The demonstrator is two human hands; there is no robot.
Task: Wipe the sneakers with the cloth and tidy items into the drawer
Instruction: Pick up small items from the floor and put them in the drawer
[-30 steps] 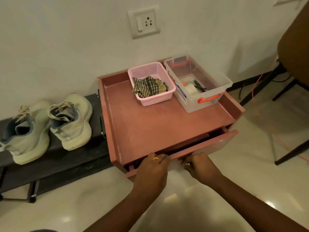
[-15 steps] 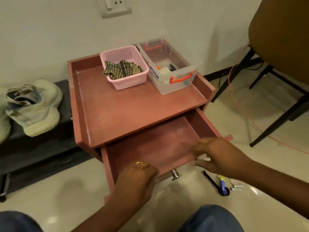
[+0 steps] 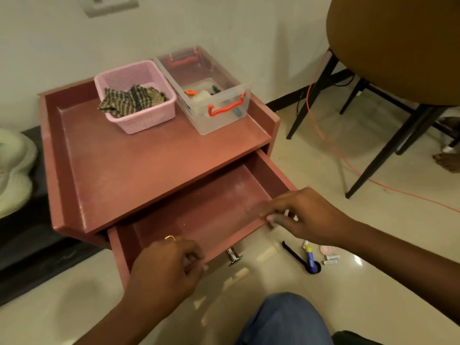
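Off the reddish-brown wooden bench's (image 3: 119,175) left edge, a pale green fabric sneaker (image 3: 12,170); at its back edge, a crumpled checked cloth (image 3: 132,99) in a pink plastic mesh basket (image 3: 144,123). Under the front edge, the pulled-out matching wooden drawer (image 3: 194,210), long axis left to right, left grip (image 3: 164,267) curled over its front wall, right grip (image 3: 306,215) at its right front corner, hold or touch lost in blur. Cloth beyond and leftward of both, likely nearer the left grip; small loose items (image 3: 310,257) on the tiled floor (image 3: 323,170) rightward.
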